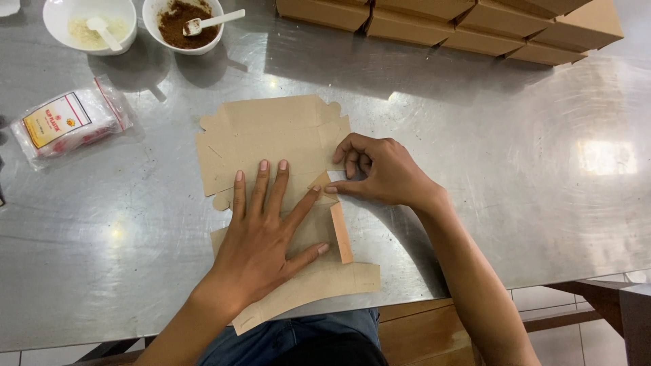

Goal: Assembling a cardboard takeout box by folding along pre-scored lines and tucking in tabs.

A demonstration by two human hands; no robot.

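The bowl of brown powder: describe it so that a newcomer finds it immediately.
Look along the far left edge of the steel table. Two white bowls stand together; take the right-hand bowl. It alone holds dark brown powder, while its neighbour holds something pale.

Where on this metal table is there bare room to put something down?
The widest bare patch of the steel table lies right of the right hand, below the row of folded boxes. A smaller one sits at lower left, under the plastic packet and beside the left hand. The middle is crowded by the flat cardboard blank; two bowls fill the top left.
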